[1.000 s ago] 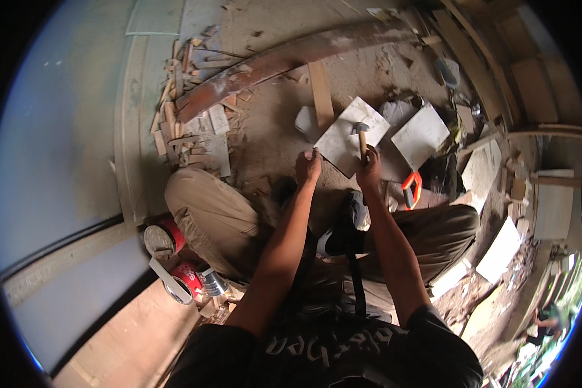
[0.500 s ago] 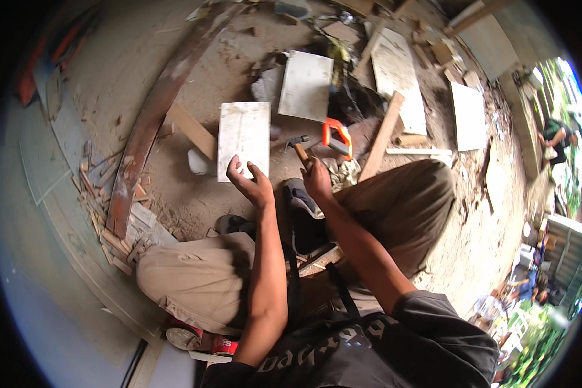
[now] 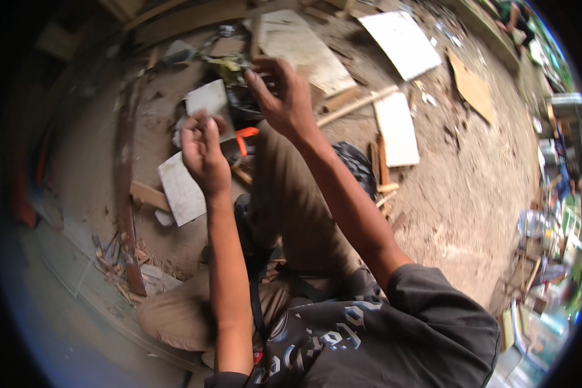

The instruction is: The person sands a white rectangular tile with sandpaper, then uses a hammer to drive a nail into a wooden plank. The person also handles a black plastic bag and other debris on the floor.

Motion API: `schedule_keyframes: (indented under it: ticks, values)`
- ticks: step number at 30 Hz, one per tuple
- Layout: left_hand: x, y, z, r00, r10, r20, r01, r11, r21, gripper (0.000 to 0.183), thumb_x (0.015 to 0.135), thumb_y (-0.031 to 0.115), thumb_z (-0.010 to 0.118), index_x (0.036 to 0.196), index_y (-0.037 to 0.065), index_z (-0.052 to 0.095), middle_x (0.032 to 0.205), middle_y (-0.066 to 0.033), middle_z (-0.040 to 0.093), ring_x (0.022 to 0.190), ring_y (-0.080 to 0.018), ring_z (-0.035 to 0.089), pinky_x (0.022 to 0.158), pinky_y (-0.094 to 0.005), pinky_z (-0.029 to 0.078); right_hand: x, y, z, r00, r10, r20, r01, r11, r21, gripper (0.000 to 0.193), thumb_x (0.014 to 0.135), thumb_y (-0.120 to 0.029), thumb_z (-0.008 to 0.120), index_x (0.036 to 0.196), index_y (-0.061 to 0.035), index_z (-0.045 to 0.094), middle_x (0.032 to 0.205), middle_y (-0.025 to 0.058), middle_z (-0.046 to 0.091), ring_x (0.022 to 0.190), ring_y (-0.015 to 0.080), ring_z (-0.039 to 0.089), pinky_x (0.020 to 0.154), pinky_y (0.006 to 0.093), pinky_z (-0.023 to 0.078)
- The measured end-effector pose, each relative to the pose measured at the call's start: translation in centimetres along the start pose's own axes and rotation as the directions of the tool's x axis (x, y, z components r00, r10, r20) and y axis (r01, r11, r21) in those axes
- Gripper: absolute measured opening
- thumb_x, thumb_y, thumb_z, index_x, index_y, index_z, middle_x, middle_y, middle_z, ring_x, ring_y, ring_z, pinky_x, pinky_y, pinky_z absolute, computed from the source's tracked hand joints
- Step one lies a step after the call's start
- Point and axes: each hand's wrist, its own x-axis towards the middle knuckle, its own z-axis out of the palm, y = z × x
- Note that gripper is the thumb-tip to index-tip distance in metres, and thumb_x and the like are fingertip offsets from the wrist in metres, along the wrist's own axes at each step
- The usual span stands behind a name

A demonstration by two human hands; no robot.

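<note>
My left hand [image 3: 205,154] is raised with its thumb and fingers apart, holding nothing. It hovers near an orange saw handle [image 3: 246,134] and in front of a whitish board [image 3: 208,97]. Farther forward, my right hand [image 3: 283,97] is up, fingers bent and thumb apart, nothing visible in it. Beyond it lies a large stained board [image 3: 304,52]. A smaller white board [image 3: 182,189] rests on the ground left of my left forearm. Beside my knee shows a short wooden handle [image 3: 242,174], probably the hammer's; its head is hidden.
A long dark plank [image 3: 127,142] runs along the left, with a wood offcut [image 3: 150,195] beside it. Right of me lie white boards [image 3: 396,129], a brown sheet [image 3: 470,87] and a black plastic bag [image 3: 355,167]. Another person [image 3: 518,18] is at the far right.
My right hand has let go of the hammer and moved forward and left. My left hand has risen off the white board. The view has turned right.
</note>
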Motion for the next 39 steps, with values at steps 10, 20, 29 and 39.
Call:
schedule_keyframes:
  ticks: [10, 20, 29, 39]
  values:
    - [-8.8, -6.4, 11.1, 0.784, -0.401, 0.474, 0.431, 0.901, 0.048, 0.019, 0.098, 0.013, 0.057, 0.111, 0.000, 0.059, 0.091, -0.0061, 0.066, 0.078, -0.0100, 0.062, 0.070, -0.0227, 0.050, -20.8, 17.6, -22.1, 0.861, 0.425, -0.280, -0.437, 0.335, -0.835, 0.095, 0.074, -0.047, 0.079, 0.137, 0.0092, 0.035, 0.129, 0.0335, 0.048, 0.121, 0.0393, 0.050, 0.097, 0.0469, 0.044]
    - [-9.7, -8.3, 11.4, 0.701, -0.518, 0.491, 0.291, 0.835, 0.466, 0.023, 0.096, 0.021, 0.061, 0.104, 0.000, 0.065, 0.090, -0.0046, 0.068, 0.083, -0.0092, 0.063, 0.076, -0.0236, 0.050, -23.5, 16.0, -26.0, 0.846, 0.381, -0.374, -0.532, 0.541, -0.651, 0.015, 0.079, -0.010, 0.067, 0.089, 0.0020, 0.066, 0.082, 0.0207, 0.067, 0.077, 0.0323, 0.067, 0.071, 0.0402, 0.053]
    - [-10.2, -12.0, 15.8, 0.558, -0.730, 0.395, 0.254, 0.603, 0.756, 0.104, 0.080, 0.081, 0.048, 0.130, -0.010, 0.044, 0.115, -0.0284, 0.058, 0.110, -0.0367, 0.058, 0.099, -0.0414, 0.043, -16.2, 4.9, -22.8, 0.961, 0.156, -0.227, -0.269, 0.705, -0.656, 0.018, 0.078, -0.009, 0.069, 0.091, 0.0029, 0.066, 0.086, 0.0205, 0.067, 0.078, 0.0342, 0.067, 0.071, 0.0391, 0.054]
    - [-11.6, -14.3, 17.4, 0.433, -0.639, 0.636, 0.213, 0.758, 0.617, 0.027, 0.086, 0.019, 0.054, 0.085, -0.002, 0.070, 0.070, -0.0035, 0.062, 0.065, -0.0111, 0.055, 0.059, -0.0274, 0.043, -20.9, 5.5, -22.5, 0.853, 0.307, -0.422, -0.447, 0.847, -0.287, 0.026, 0.078, -0.018, 0.075, 0.088, 0.0036, 0.064, 0.080, 0.0139, 0.066, 0.074, 0.0245, 0.064, 0.070, 0.0357, 0.050]
